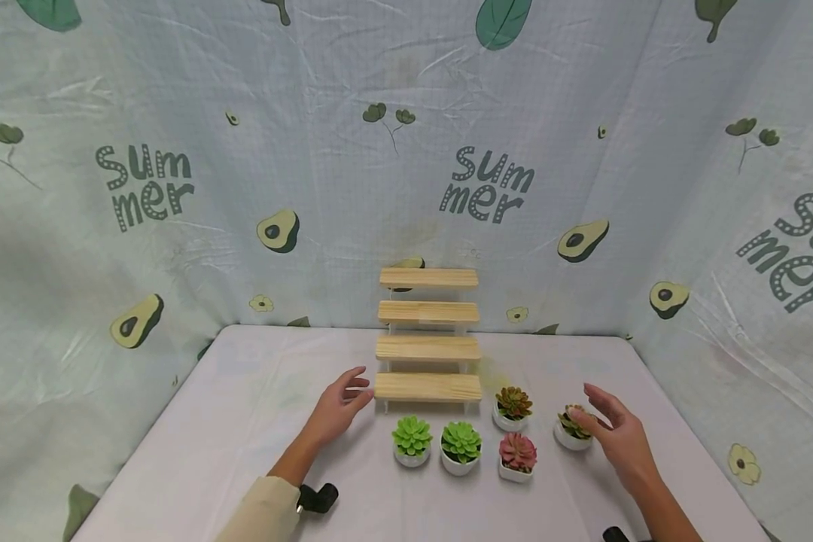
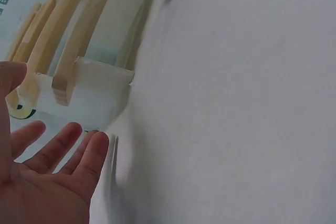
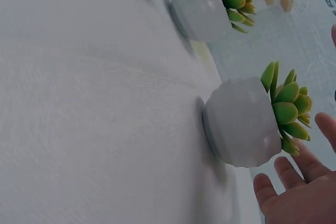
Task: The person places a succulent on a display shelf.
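My left hand (image 1: 339, 409) is beside the left end of the lowest step of a tiered wooden shelf (image 1: 427, 388). In the left wrist view its fingers (image 2: 94, 156) are loosely spread, with nothing in them, near the shelf's clear side panel (image 2: 100, 90). My right hand (image 1: 622, 439) hovers at the right side of a green-brown succulent in a round white pot (image 1: 573, 440). The right wrist view shows that pot (image 3: 244, 121) standing on the table, with the fingers (image 3: 287, 174) spread and relaxed near the leaves.
Two bright green potted succulents (image 1: 412, 436) stand before the shelf. Right of them are a red succulent in a squarish white pot (image 1: 517, 455) and an orange-brown one (image 1: 513, 406). A white cloth covers the table (image 1: 257, 376); a printed curtain (image 1: 352, 188) hangs behind.
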Action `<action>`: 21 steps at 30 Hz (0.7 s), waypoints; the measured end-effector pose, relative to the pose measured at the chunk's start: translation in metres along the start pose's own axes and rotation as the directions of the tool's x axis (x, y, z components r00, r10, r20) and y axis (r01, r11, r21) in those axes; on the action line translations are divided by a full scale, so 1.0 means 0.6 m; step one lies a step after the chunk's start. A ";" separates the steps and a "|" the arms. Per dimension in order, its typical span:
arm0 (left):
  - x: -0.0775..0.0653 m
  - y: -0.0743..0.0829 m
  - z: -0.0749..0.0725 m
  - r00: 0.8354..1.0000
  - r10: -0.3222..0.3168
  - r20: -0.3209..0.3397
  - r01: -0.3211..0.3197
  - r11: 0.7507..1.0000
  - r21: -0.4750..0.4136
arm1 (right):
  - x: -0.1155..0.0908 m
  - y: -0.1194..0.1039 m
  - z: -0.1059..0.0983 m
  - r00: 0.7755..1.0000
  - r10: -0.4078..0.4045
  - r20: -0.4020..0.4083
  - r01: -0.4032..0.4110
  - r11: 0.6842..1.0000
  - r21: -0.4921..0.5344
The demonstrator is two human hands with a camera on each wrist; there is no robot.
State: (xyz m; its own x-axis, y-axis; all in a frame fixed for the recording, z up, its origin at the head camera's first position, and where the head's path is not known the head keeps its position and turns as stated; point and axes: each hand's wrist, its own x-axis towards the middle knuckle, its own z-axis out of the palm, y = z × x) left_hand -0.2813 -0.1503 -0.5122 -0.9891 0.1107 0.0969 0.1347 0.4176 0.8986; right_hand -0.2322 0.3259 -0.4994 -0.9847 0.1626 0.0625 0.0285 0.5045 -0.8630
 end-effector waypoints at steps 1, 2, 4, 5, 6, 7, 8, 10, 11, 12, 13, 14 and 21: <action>0.002 -0.001 0.003 1.000 -0.008 -0.001 0.008 1.000 -0.020 | 0.000 0.001 0.000 1.000 0.022 0.006 -0.022 1.000 0.022; 0.004 -0.003 0.005 1.000 -0.020 0.000 0.020 0.999 -0.043 | -0.001 0.003 0.000 0.999 0.040 0.011 -0.040 0.999 0.031; 0.009 -0.005 0.011 0.999 -0.044 0.005 0.044 0.995 -0.092 | -0.002 0.005 0.001 0.998 0.066 0.022 -0.066 0.997 0.042; 0.012 -0.006 0.013 0.998 -0.055 0.010 0.056 0.991 -0.119 | -0.003 0.007 0.001 0.997 0.073 0.029 -0.074 0.996 0.044; 0.015 -0.008 0.015 0.998 -0.064 0.014 0.065 0.988 -0.142 | -0.003 0.008 0.001 0.996 0.079 0.037 -0.081 0.996 0.043; 0.017 -0.009 0.017 0.997 -0.074 0.017 0.075 0.983 -0.165 | -0.004 0.009 0.001 0.996 0.083 0.043 -0.085 0.995 0.048; 0.020 -0.010 0.019 0.997 -0.080 0.019 0.083 0.979 -0.184 | -0.005 0.010 0.001 0.995 0.088 0.054 -0.091 0.995 0.050; 0.023 -0.011 0.021 0.996 -0.092 0.021 0.094 0.972 -0.214 | -0.007 0.012 0.001 0.992 0.104 0.074 -0.108 0.993 0.056; 0.025 -0.011 0.021 0.995 -0.094 0.020 0.096 0.970 -0.223 | -0.007 0.013 0.002 0.991 0.110 0.078 -0.114 0.992 0.049; 0.026 -0.011 0.022 0.996 -0.092 0.021 0.094 0.968 -0.231 | -0.008 0.013 0.002 0.989 0.121 0.083 -0.126 0.991 0.047; 0.026 -0.011 0.022 0.996 -0.089 0.023 0.092 0.967 -0.238 | -0.008 0.014 0.002 0.987 0.131 0.091 -0.136 0.989 0.051; 0.027 -0.011 0.022 0.996 -0.087 0.027 0.091 0.965 -0.245 | -0.008 0.015 0.003 0.985 0.143 0.099 -0.149 0.988 0.050; 0.032 -0.014 0.023 0.993 -0.099 0.062 0.113 0.947 -0.302 | -0.007 0.020 0.005 0.976 0.182 0.117 -0.185 0.983 0.016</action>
State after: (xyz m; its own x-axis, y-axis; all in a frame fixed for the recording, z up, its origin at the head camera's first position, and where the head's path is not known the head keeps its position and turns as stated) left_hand -0.3007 -0.1394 -0.5236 -0.9920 0.1248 -0.0191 -0.0020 0.1355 0.9908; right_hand -0.2285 0.3285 -0.5115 -0.9763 0.1511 -0.1548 0.2075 0.4520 -0.8675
